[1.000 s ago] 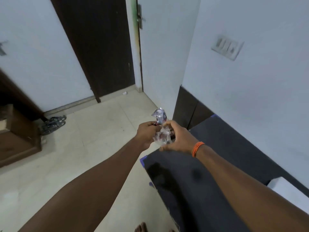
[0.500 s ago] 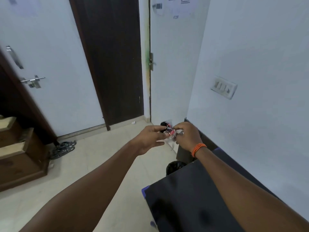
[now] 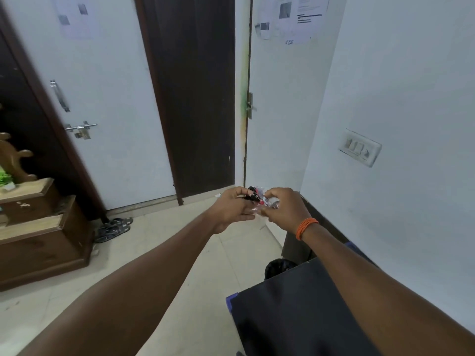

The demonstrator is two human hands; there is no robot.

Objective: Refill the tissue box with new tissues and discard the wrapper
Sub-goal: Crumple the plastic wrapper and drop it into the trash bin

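- Both hands pinch one crumpled wrapper (image 3: 258, 197) between them, held out in front at about mid-frame.
- Left hand (image 3: 231, 210) closes thumb and fingers on the wrapper's left end, where it looks dark with a bit of red.
- Right hand (image 3: 282, 209) grips the right end, clear and shiny, fingers curled over it; an orange band (image 3: 305, 227) circles that wrist.
- Hands sit close together, fingertips nearly touching around the wad.
- Below and right of the hands, a black bin (image 3: 279, 267) shows partly behind the corner of a dark table (image 3: 295, 317).
- Pale tiled floor (image 3: 180, 253) lies beneath the arms.
- Sandals (image 3: 113, 228) rest on the floor at left, beside a wooden cabinet (image 3: 38, 240).
- Ahead stand a dark door frame (image 3: 195, 98) and a white door (image 3: 102, 98) with a bolt.
- A switch plate (image 3: 359, 147) is on the right wall.
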